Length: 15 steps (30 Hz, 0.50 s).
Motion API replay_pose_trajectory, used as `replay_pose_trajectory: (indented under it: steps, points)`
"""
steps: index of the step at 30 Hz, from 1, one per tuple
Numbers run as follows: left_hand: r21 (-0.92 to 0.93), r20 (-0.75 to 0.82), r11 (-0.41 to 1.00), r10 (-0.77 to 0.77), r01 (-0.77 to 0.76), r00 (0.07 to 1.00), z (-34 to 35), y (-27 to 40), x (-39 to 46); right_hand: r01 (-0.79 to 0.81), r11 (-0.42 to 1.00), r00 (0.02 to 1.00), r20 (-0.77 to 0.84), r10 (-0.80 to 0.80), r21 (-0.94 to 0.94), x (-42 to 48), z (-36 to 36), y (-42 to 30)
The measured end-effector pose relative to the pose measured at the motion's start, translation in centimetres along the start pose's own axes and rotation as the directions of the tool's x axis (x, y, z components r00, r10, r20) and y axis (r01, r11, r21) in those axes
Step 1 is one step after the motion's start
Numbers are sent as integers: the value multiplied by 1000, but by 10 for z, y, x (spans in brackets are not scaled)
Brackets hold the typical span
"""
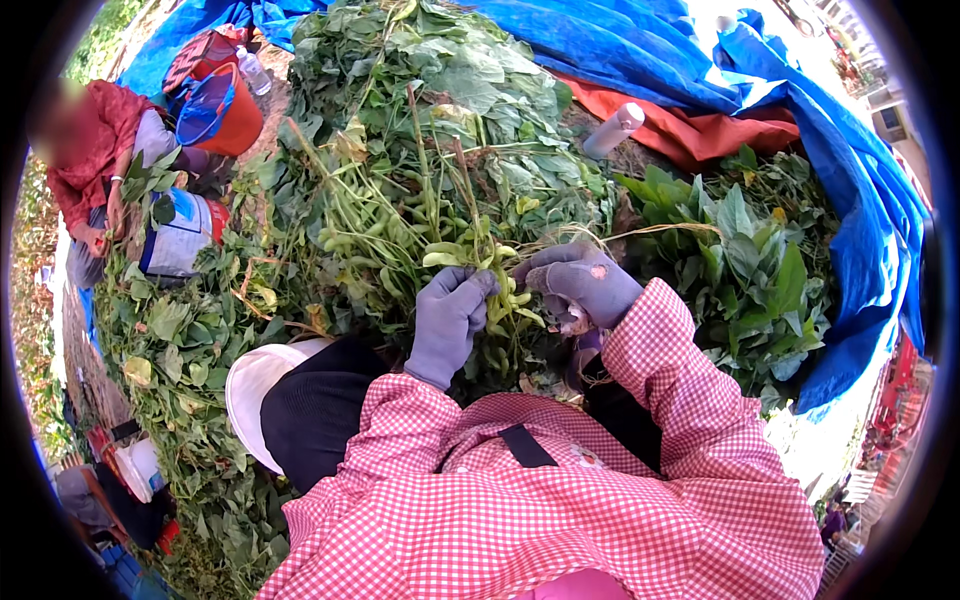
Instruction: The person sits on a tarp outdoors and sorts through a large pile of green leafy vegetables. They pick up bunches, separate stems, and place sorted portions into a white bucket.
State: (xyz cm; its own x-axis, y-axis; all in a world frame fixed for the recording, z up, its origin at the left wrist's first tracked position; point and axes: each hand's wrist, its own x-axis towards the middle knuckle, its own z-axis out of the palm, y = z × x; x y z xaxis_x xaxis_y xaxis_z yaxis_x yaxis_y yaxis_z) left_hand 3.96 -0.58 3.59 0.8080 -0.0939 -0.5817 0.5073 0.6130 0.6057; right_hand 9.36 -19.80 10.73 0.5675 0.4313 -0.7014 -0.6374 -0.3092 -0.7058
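Note:
My left hand [448, 322], in a grey glove, grips a stalk of green bean pods [501, 300], probably soybeans. Pods hang above and below its thumb. Close by on the right is my right hand [577, 279], gloved in the same grey with a worn spot on the back. Its fingers are curled toward the pods; whether they pinch anything is hidden. A thin dry stem [660, 227] extends outward beyond this hand. Just ahead, more pod-bearing stalks [367, 225] lie on a large heap of leafy plants [480, 75].
A white bucket [246, 405] stands by my black-clad knee [330, 409]. Leafy stalks [742, 255] are piled right, beside a blue tarp [817, 97]. A pink bottle [615, 129] stands ahead. At left, a person in red [112, 142] sits near an orange bucket [232, 116] and a white container [180, 232].

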Motion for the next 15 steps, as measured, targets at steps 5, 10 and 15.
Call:
replay_pose_trajectory:
  steps: [5,10,15]
  points:
    - [52,76,999,-14,10,997,-4,-2,3,133,981,990,-63,-125,140,18,10,25]
    - [260,36,965,14,-23,999,-9,-13,4,41,989,998,-58,-33,145,23,17,27]
    - [454,91,878,125,-153,988,-7,-19,4,34,999,997,-74,-33,16,29,11,37]
